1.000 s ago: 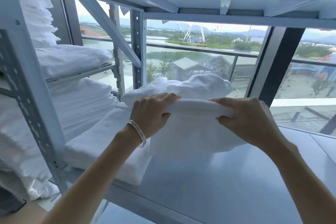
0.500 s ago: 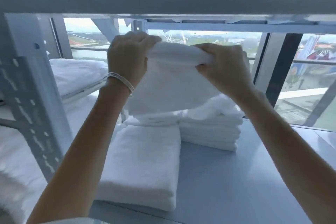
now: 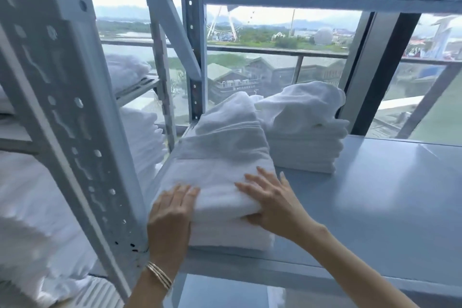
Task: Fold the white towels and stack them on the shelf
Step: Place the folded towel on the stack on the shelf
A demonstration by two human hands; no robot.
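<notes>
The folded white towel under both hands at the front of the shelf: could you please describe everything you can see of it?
The folded white terry towel looks thick and soft, with a woven band across its top. It lies flat on another folded white towel, forming a low stack at the front left of the grey metal shelf, beside the upright post. The left hand presses its front left corner; the right hand lies open across its front right edge. A rumpled towel rests on its far end.
</notes>
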